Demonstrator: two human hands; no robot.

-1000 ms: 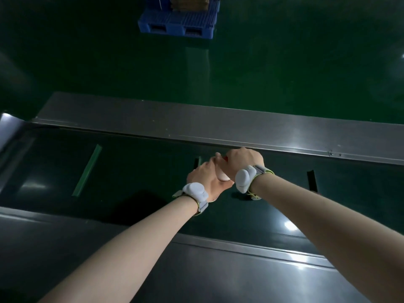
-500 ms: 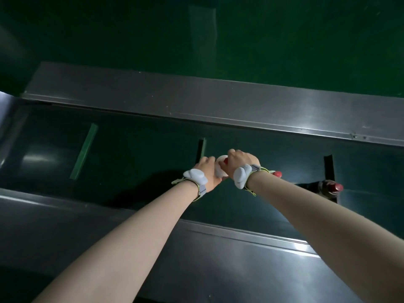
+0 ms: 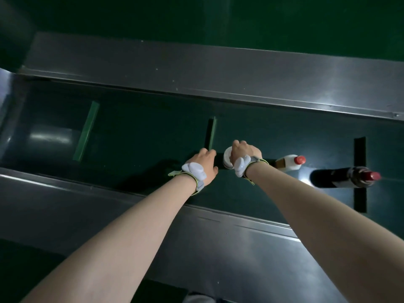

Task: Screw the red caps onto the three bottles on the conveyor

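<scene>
Three bottles stand on the dark green conveyor belt (image 3: pixel 142 138). My right hand (image 3: pixel 243 150) is closed over the top of a white bottle (image 3: pixel 227 159), and its cap is hidden under my fingers. My left hand (image 3: pixel 204 165) hovers just left of that bottle, apart from it, with its fingers loosely spread and nothing in it. To the right stands a second white bottle (image 3: pixel 286 164) with a red cap (image 3: pixel 299 159) on it. Further right is a dark glass bottle (image 3: pixel 341 178), also with a red cap (image 3: pixel 374 176) on it.
Steel side rails run along the belt, a far rail (image 3: pixel 218 73) and a near rail (image 3: pixel 87 206). Raised green cleats (image 3: pixel 86 132) cross the belt at the left and at the middle (image 3: pixel 212 132); a dark strip (image 3: pixel 359 149) crosses at the right. Green floor lies beyond.
My left hand has let go of the white bottle and moved left, away from it. My right hand stays on the bottle top. The view tilted down, so both capped bottles show.
</scene>
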